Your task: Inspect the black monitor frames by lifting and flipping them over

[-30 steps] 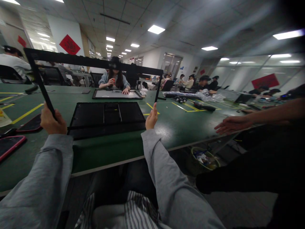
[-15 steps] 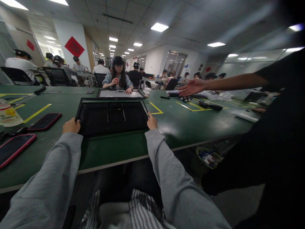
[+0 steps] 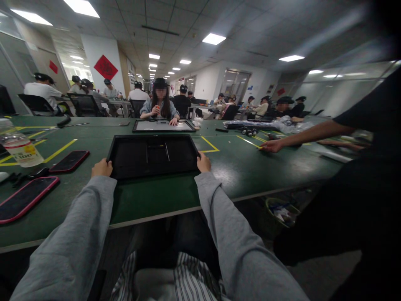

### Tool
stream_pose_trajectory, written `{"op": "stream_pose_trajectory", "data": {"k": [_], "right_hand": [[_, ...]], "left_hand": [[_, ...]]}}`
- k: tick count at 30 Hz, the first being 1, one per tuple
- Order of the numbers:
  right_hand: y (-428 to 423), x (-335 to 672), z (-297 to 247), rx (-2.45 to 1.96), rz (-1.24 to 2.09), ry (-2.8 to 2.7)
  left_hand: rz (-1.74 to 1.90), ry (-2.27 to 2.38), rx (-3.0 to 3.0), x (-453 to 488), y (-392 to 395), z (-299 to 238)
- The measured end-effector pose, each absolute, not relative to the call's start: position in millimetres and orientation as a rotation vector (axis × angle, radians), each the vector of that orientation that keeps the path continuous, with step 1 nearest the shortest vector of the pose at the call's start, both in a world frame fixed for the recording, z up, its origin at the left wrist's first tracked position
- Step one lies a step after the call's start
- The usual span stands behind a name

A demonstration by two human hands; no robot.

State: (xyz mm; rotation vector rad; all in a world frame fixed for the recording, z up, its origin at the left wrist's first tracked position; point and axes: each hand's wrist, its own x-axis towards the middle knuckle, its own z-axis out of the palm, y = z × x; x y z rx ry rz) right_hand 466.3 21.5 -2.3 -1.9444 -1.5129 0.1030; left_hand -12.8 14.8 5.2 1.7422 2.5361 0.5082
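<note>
A shallow black rectangular frame (image 3: 199, 147) surrounds a dark panel (image 3: 131, 156), both flat on the green table in front of me. Two thin shiny strips run across the panel's middle. On the frame's left side, my left hand (image 3: 102, 167) is closed round the edge. My right hand (image 3: 204, 162) grips the opposite edge, its thumb along the side. Whether the frame and panel are joined cannot be made out.
At left are two red-edged phones (image 3: 69, 161) and a labelled bottle (image 3: 27, 152). Opposite, a person touches a framed light panel (image 3: 147, 126). From the right, a co-worker's hand (image 3: 272, 146) reaches over the table. A bin (image 3: 282, 211) stands below.
The green gap between the frame's far edge and the panel has closed, the frame now sitting lower. The co-worker's hand at right has moved down and rightward.
</note>
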Motion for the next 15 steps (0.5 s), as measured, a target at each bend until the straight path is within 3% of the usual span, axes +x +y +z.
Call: {"op": "stream_pose_trajectory", "data": {"k": [15], "right_hand": [[24,469,-7,-1.935,0.168,-1.480]], "left_hand": [[0.546,2.462,1.707,-32,25,-1]]}}
